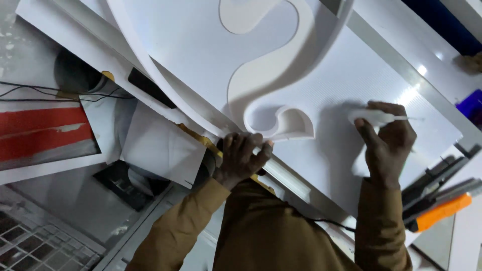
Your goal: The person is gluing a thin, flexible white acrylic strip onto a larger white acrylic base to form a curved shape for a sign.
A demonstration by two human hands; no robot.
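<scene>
A big white ribbed sheet [351,75] lies tilted across the bench. A raised white curved letter-like form [273,75] stands on it with thin upright walls. My left hand [241,158] presses on the sheet's near edge just below the form's hooked end [288,125]. My right hand [386,140] is closed around a small white squeeze tube [374,116] whose thin nozzle points right, just above the sheet surface. Both sleeves are brown.
An orange-handled tool [442,211] and dark grey tools [432,178] lie at the right edge. A red and white panel [45,133] sits at left, with black wires [60,93], a white paper sheet [160,148] and a blue object [472,103] at far right.
</scene>
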